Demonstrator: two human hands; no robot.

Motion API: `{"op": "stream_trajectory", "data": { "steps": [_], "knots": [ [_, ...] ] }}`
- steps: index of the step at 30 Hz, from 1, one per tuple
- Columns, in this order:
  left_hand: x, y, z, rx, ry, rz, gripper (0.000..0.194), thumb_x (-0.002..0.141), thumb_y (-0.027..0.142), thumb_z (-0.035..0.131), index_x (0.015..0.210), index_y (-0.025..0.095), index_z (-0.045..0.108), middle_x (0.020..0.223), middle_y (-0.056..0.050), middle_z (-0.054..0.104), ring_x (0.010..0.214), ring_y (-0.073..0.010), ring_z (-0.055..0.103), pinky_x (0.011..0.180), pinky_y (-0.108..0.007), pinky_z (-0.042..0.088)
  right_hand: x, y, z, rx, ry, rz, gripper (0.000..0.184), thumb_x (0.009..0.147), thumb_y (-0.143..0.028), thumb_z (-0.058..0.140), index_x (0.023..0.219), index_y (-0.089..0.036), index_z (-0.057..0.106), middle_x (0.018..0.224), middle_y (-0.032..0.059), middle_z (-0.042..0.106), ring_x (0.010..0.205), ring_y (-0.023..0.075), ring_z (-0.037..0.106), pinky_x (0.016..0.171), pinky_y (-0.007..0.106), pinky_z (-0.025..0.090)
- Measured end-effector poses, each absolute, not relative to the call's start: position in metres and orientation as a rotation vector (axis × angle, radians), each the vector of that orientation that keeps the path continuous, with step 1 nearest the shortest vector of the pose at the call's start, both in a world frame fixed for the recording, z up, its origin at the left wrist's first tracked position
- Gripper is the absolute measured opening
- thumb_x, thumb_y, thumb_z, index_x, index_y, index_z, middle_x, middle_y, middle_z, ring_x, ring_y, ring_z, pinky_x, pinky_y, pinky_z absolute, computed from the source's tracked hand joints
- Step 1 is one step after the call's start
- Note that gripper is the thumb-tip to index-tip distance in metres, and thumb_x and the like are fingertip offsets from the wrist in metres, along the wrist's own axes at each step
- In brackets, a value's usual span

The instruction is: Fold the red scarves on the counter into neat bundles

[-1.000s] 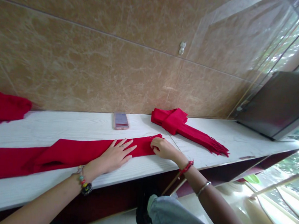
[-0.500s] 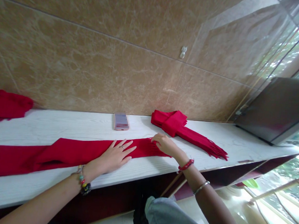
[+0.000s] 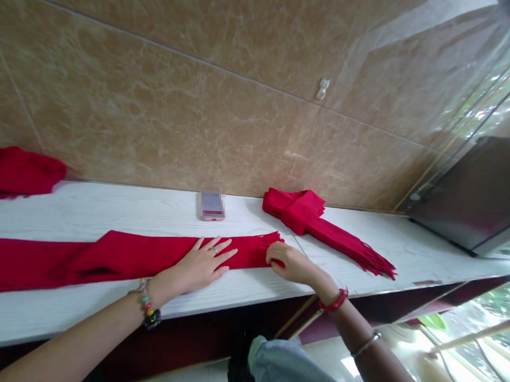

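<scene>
"Report from the left, please."

"Crumpled red cloth [image 3: 27,171] by the wall. Nearer the edge, a long red scarf [image 3: 139,247] lies along the table [image 3: 128,215], running out of view leftward, with a raised fold partway along."

"Left grip?"

"Left hand [image 3: 196,266] open, palm down, fingers spread, pressing on the scarf's top surface. It holds nothing between the fingers. A phone [image 3: 212,207] lies just beyond, towards the wall."

"And the right grip?"

"Right hand [image 3: 291,263], at the scarf's right end, fingers curled almost closed. Whether strands are pinched, I cannot tell; the fingertips are hidden. Latest change: it has shifted from the wall-side corner towards the near one."

"Consequence?"

"Wall-side fringe [image 3: 274,236] is exposed; near-side strands are covered. In my judgement, attention is on that fringed end, with the left palm steadying the cloth. The scarf lies beneath the left grip and beside the right fingers."

"Anything further right?"

"A folded, fringed scarf [image 3: 308,212], beyond the right hand, untouched."
</scene>
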State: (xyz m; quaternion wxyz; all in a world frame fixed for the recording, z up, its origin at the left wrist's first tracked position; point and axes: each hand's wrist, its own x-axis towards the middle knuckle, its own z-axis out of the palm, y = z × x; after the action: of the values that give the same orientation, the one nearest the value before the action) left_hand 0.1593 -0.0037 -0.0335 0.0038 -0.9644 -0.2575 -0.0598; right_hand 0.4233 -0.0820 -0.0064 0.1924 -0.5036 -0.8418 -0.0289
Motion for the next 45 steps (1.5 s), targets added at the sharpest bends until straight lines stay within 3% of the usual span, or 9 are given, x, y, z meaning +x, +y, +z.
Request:
{"op": "stream_trajectory", "data": {
  "steps": [7, 10, 16, 20, 25, 32, 45],
  "knots": [
    [0.160, -0.008, -0.027, -3.047, -0.828, -0.143, 0.045, 0.092, 0.041, 0.030, 0.136, 0.030, 0.029, 0.144, -0.004, 0.025, 0.132, -0.0265, 0.018, 0.102, -0.052, 0.014, 0.481, -0.094, -0.018, -1.685, -2.417, -0.111, 0.019, 0.066, -0.003, 0.043, 0.062, -0.017, 0.054, 0.068, 0.0031, 0.056, 0.065, 0.0143, 0.051, 0.064, 0.026, 0.041],
    [0.161, -0.008, -0.026, -3.053, -0.844, -0.133, 0.045, 0.091, 0.040, 0.031, 0.136, 0.030, 0.029, 0.144, -0.004, 0.025, 0.132, -0.0267, 0.018, 0.102, -0.053, 0.014, 0.497, -0.097, -0.011, -1.645, -2.297, -0.143, 0.017, 0.068, -0.005, 0.044, 0.062, -0.017, 0.054, 0.072, 0.0044, 0.054, 0.067, 0.0147, 0.052, 0.063, 0.026, 0.042],
    [0.161, -0.007, -0.031, -3.012, -0.794, -0.202, 0.045, 0.092, 0.043, 0.030, 0.135, 0.028, 0.032, 0.144, -0.004, 0.027, 0.132, -0.0255, 0.019, 0.102, -0.050, 0.015, 0.410, -0.085, 0.003, -1.277, -2.328, -0.086, 0.018, 0.075, -0.008, 0.046, 0.080, -0.017, 0.060, 0.087, 0.0065, 0.056, 0.082, 0.0157, 0.054, 0.076, 0.028, 0.045],
    [0.157, -0.011, -0.020, -2.934, -0.759, -0.260, 0.045, 0.091, 0.044, 0.034, 0.130, 0.022, 0.040, 0.137, -0.008, 0.038, 0.125, -0.0240, 0.033, 0.101, -0.041, 0.025, 0.372, -0.077, -0.003, -1.277, -2.506, -0.178, 0.020, 0.079, -0.012, 0.049, 0.093, -0.016, 0.062, 0.092, 0.0082, 0.061, 0.085, 0.0178, 0.056, 0.076, 0.029, 0.046],
    [0.149, -0.017, -0.004, -2.859, -0.690, -0.263, 0.032, 0.087, 0.036, 0.047, 0.114, 0.020, 0.056, 0.109, -0.009, 0.056, 0.092, -0.0207, 0.056, 0.081, -0.032, 0.043, 0.382, -0.078, -0.008, -1.315, -2.576, -0.361, 0.021, 0.082, -0.008, 0.045, 0.091, -0.014, 0.063, 0.087, 0.0084, 0.064, 0.081, 0.0177, 0.059, 0.071, 0.028, 0.047],
    [0.147, -0.014, -0.008, -2.906, -0.615, -0.332, 0.023, 0.087, 0.028, 0.049, 0.105, 0.019, 0.060, 0.099, -0.006, 0.058, 0.086, -0.0179, 0.057, 0.076, -0.029, 0.044, 0.391, -0.079, -0.021, -1.167, -2.439, -0.538, 0.021, 0.084, -0.009, 0.042, 0.090, -0.014, 0.062, 0.080, 0.0083, 0.063, 0.076, 0.0186, 0.058, 0.068, 0.031, 0.047],
    [0.143, -0.006, -0.006, -3.017, -0.483, -0.467, 0.017, 0.087, 0.023, 0.046, 0.095, 0.017, 0.060, 0.090, -0.004, 0.059, 0.081, -0.0152, 0.056, 0.072, -0.025, 0.042, 0.390, -0.075, -0.036, -1.082, -2.183, -0.331, 0.020, 0.076, -0.006, 0.045, 0.082, -0.018, 0.060, 0.078, 0.0058, 0.059, 0.074, 0.0170, 0.053, 0.067, 0.031, 0.046]
  ]
}}
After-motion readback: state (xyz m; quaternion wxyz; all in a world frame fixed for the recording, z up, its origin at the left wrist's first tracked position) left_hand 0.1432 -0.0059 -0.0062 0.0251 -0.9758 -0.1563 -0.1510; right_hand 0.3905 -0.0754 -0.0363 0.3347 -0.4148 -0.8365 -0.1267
